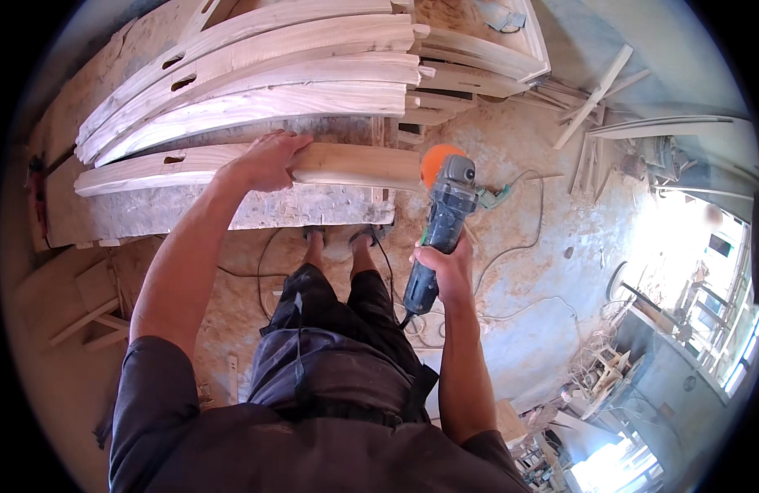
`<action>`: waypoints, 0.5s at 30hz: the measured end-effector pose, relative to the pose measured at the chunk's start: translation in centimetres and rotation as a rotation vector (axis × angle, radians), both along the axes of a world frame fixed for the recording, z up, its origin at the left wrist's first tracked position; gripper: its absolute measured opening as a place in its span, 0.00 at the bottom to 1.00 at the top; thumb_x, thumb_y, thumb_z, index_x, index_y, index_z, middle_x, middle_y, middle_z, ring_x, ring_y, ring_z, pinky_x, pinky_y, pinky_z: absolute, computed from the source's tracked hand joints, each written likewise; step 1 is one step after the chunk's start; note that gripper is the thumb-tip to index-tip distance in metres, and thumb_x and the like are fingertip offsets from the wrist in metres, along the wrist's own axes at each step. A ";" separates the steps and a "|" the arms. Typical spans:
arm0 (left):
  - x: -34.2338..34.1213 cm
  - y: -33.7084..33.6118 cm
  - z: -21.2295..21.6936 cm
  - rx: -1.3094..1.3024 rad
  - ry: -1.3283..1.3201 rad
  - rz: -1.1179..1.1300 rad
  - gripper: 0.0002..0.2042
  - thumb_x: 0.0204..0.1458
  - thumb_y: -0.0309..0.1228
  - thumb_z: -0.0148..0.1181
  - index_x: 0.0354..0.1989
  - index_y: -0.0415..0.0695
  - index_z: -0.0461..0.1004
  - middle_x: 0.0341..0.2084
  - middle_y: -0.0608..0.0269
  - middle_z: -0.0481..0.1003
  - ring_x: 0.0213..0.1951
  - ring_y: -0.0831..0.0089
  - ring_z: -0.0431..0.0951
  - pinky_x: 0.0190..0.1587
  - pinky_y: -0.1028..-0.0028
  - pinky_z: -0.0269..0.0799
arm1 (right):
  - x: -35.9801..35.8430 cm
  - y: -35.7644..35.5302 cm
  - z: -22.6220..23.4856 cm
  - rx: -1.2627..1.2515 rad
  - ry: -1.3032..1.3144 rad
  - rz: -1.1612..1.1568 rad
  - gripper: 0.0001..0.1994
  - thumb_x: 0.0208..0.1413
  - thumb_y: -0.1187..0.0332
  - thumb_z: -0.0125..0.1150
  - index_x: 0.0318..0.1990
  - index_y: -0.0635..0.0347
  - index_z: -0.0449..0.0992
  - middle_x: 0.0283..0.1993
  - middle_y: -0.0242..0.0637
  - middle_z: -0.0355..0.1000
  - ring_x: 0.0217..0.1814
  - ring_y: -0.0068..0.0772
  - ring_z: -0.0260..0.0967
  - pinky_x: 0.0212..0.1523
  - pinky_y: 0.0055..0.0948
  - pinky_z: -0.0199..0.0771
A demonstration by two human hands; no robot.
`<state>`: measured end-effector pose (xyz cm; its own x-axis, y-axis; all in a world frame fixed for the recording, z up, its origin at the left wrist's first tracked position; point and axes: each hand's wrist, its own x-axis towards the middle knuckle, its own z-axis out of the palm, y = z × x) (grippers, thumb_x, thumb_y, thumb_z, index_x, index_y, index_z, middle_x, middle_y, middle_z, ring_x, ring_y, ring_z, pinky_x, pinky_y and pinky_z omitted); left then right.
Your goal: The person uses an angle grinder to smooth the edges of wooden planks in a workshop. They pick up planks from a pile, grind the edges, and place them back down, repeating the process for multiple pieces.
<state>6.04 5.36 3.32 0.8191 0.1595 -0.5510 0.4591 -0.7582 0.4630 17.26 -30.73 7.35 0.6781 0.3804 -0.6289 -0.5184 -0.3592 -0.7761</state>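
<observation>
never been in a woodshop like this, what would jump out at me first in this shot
First the angle grinder at centre: the right hand holds its body, and its orange disc meets the end of a curved wooden piece. The left hand presses that piece down on the workbench. Behind it, a stack of similar curved pieces fills the upper left.

My left hand (pixel 266 160) covers part of the curved wood piece (pixel 346 164). The orange disc (pixel 435 161) hides that wood piece's end, and the grinder (pixel 445 214) hides half the disc. Beyond the grinder, the bright window corner (pixel 708 246) is too blurry to tell.
</observation>
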 end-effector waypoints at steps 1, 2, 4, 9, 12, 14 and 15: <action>0.2 0.2 0.2 -0.010 0.014 0.000 0.42 0.38 0.22 0.74 0.68 0.44 0.67 0.59 0.47 0.72 0.65 0.46 0.68 0.68 0.56 0.65 | 0.1 0.0 0.1 -0.008 0.001 0.006 0.27 0.38 0.74 0.71 0.51 0.63 0.73 0.36 0.36 0.75 0.35 0.29 0.76 0.38 0.32 0.78; 0.4 0.4 0.4 -0.023 0.028 0.002 0.42 0.38 0.23 0.74 0.68 0.44 0.67 0.59 0.46 0.72 0.65 0.46 0.69 0.68 0.56 0.65 | 0.2 -0.1 0.3 -0.019 0.002 0.015 0.27 0.38 0.75 0.71 0.51 0.63 0.73 0.36 0.36 0.75 0.35 0.30 0.76 0.38 0.32 0.78; 0.4 0.4 0.2 -0.031 0.028 0.007 0.42 0.37 0.23 0.74 0.68 0.44 0.67 0.58 0.45 0.73 0.64 0.45 0.70 0.67 0.56 0.66 | 0.2 -0.4 0.7 -0.027 0.011 0.015 0.27 0.38 0.75 0.71 0.51 0.63 0.73 0.35 0.36 0.75 0.35 0.30 0.76 0.38 0.33 0.78; 0.8 0.2 1.0 -0.051 0.055 0.008 0.41 0.42 0.22 0.69 0.71 0.42 0.65 0.60 0.44 0.73 0.65 0.47 0.68 0.69 0.56 0.64 | 0.0 0.0 0.0 0.023 0.031 -0.020 0.26 0.38 0.75 0.71 0.50 0.64 0.73 0.35 0.37 0.76 0.34 0.31 0.76 0.39 0.33 0.78; 0.5 -0.1 0.5 -0.038 0.023 0.042 0.43 0.37 0.22 0.74 0.69 0.43 0.66 0.60 0.45 0.72 0.65 0.46 0.68 0.69 0.56 0.64 | 1.7 -0.3 0.0 -0.046 0.013 0.054 0.26 0.38 0.75 0.71 0.50 0.63 0.73 0.35 0.37 0.76 0.34 0.30 0.76 0.39 0.33 0.78; 0.3 -0.3 0.6 -0.028 0.024 0.062 0.43 0.38 0.21 0.74 0.70 0.44 0.66 0.61 0.45 0.71 0.66 0.46 0.67 0.70 0.56 0.62 | 2.6 -0.5 1.0 -0.021 0.044 0.072 0.26 0.38 0.75 0.71 0.50 0.63 0.72 0.35 0.37 0.76 0.34 0.29 0.76 0.38 0.32 0.78; 0.3 -0.4 0.6 -0.026 0.023 0.072 0.43 0.38 0.21 0.74 0.70 0.44 0.66 0.62 0.45 0.70 0.67 0.47 0.66 0.70 0.56 0.62 | 2.9 -0.5 1.4 -0.011 0.058 0.080 0.26 0.39 0.75 0.71 0.50 0.63 0.72 0.35 0.37 0.75 0.34 0.29 0.76 0.38 0.32 0.78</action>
<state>6.33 4.96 3.88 0.7930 0.2034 -0.5742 0.5231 -0.7104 0.4708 20.12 -31.23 8.74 0.6079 0.4246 -0.6709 -0.5316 -0.4100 -0.7412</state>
